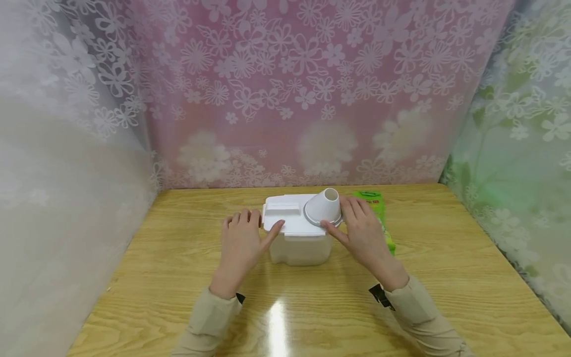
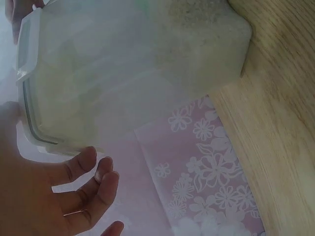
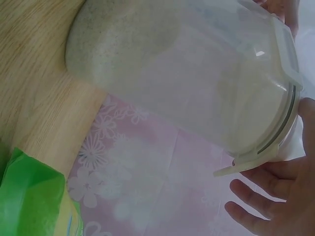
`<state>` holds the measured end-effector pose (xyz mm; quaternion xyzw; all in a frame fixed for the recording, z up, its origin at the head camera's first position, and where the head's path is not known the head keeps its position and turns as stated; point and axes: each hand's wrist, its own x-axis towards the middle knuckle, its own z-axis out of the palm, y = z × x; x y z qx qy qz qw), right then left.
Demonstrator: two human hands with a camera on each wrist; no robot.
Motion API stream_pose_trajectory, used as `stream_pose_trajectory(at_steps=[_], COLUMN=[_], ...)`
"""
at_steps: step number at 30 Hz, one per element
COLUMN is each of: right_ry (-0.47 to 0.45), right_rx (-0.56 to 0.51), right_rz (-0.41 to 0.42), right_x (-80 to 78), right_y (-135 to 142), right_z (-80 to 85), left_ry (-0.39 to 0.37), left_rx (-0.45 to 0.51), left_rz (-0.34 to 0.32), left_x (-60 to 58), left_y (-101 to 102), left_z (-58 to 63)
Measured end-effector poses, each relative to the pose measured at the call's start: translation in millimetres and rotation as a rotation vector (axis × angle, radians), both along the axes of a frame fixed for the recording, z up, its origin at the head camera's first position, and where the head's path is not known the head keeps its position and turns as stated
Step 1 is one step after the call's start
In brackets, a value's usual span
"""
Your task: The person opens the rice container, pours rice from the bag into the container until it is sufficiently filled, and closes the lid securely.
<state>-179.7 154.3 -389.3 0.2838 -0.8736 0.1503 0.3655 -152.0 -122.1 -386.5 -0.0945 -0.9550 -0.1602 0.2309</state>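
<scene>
A translucent plastic storage container (image 1: 301, 252) stands upright on the table with its white lid (image 1: 294, 225) on. From the lid's right part rises a white cone-shaped spout (image 1: 324, 207). Pale granules (image 3: 125, 32) fill the container's lower part. My left hand (image 1: 241, 243) holds the lid's left end, thumb on top and fingers bent at the side. The right hand (image 1: 366, 235) grips the opposite end, its thumb by the spout's base and its fingers at the side. In the right wrist view, a side clip (image 3: 258, 164) tilts outward against my fingers.
A green packet (image 1: 390, 243) lies on the table behind and beside my right hand. The wooden table (image 1: 178, 277) ends at a pink flowered curtain (image 1: 285, 99) at the back. Pale sheets (image 1: 526, 163) hang at both sides.
</scene>
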Motion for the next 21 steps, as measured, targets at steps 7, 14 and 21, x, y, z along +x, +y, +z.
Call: stream_pose_trajectory(at_steps=[7,14,21], right_ry=[0.013,-0.010,-0.013], right_rx=[-0.004,-0.007,0.005], right_rz=[-0.004,-0.009,-0.017], right_x=[1.5,4.3,4.5], right_y=[-0.6,-3.4,-2.1], right_z=[0.3,2.5,2.9], left_ry=[0.082,0.115,0.109], left_rx=[-0.006,0.022,0.023], left_rz=[-0.056,-0.126,-0.142], left_x=[-4.9,-7.1,-7.5], left_y=[0.5,-1.1,-0.5], left_z=[-3.9,-5.9,-7.2])
